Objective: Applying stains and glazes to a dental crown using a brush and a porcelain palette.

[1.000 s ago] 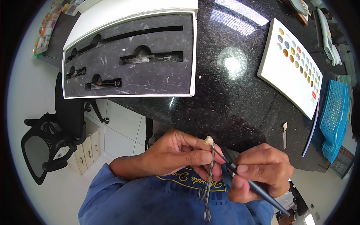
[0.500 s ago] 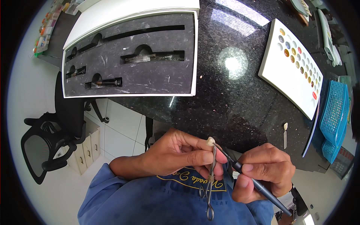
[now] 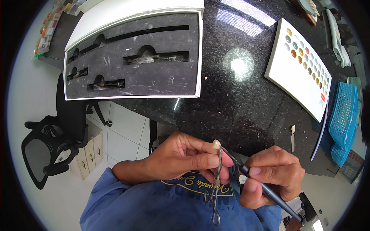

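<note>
Pen-like tool (image 3: pixel 280 200) partly behind right hand (image 3: pixel 275 175)

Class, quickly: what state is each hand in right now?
Left hand: closed, holding the metal clamp.
Right hand: closed, holding the dark pen-like tool.

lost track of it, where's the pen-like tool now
In the head view, the pen-like tool is low, right of centre, in the right hand, its tip beside the tooth piece.

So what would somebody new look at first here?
Probably the big white box with dark foam, upper left. Next, the white palette dotted with colours, on the right. Low in the middle, the left hand holds a metal clamp with a tiny tooth-shaped piece at its tip.
</note>
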{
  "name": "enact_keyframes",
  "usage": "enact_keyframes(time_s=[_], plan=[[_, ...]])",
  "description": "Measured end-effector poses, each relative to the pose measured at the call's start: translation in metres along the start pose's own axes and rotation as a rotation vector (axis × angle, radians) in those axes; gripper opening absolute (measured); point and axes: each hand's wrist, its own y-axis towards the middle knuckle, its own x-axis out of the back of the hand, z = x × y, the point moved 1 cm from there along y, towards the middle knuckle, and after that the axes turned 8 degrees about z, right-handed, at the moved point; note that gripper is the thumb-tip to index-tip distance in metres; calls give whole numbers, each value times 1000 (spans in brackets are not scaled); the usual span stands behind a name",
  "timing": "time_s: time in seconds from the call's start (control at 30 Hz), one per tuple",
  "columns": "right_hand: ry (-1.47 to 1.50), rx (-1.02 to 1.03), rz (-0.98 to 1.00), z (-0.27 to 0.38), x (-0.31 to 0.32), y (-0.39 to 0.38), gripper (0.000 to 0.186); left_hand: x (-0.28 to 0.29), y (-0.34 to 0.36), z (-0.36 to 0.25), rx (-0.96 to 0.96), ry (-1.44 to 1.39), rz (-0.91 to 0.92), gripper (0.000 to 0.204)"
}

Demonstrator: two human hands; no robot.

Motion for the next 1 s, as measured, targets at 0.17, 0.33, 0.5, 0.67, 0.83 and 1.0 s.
enact_keyframes(time_s=[0.17,0.33,0.5,0.67,0.83,1.0], plan=[[1,-32,-41,2,-2,0,21,0,1,0,20,-23,-1,26],[-70,52,139,1,1,3,23,-2,0,-1,-6,2,-7,25],[-66,42,140,1,3,1,24,-1,0,-1,15,-12,0,25],[-77,85,177,-2,2,3,23,-2,0,-1,-15,16,-10,26],[-72,56,81,0,3,-2,21,-2,0,0,29,-20,4,26],[-53,82,128,-2,0,1,19,-2,-1,1,-13,4,-15,26]])
